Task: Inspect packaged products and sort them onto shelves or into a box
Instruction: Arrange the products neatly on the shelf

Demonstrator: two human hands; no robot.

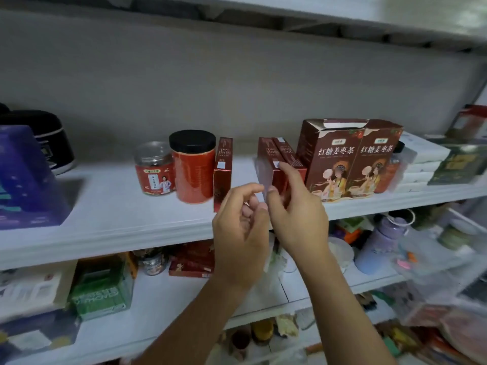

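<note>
1. Right hand point(297, 206) up at the shelf point(118, 206), forefinger laid on the top front edge of a red box point(268, 154), thumb lower on its front face, pinching that front end.
2. Red box upright on the shelf, directly behind and slightly above the right hand, lower front hidden by the curled fingers. Some blurred clear film on its left side.
3. Touching it on the right, a twin box point(288, 154), also upright.
4. Left hand point(239, 233) just left of the right hand, nearly touching it, in front of the shelf edge. Fingers loosely curled, thumb and forefinger close together, nothing plainly seen between them.
5. Just beyond the left fingertips, a slim box point(222, 172), red and upright, apart from the pinched box, with bare shelf between.
6. Left of the slim box, just beside it, a red jar point(195, 172) with a black lid. Next to that, a clear jar point(154, 169) with a red label.
7. Right of the twin box, two tall tea boxes point(334, 159) side by side and touching. Further right, a stack of white boxes point(421, 154).
8. Far left on the same shelf, a purple box point(26, 180) with a black cooker point(50, 138) behind it.
9. Below, a lower shelf point(163, 293) crowded with blurred goods, among them a green box point(102, 288) and a lilac bottle point(379, 241).
</note>
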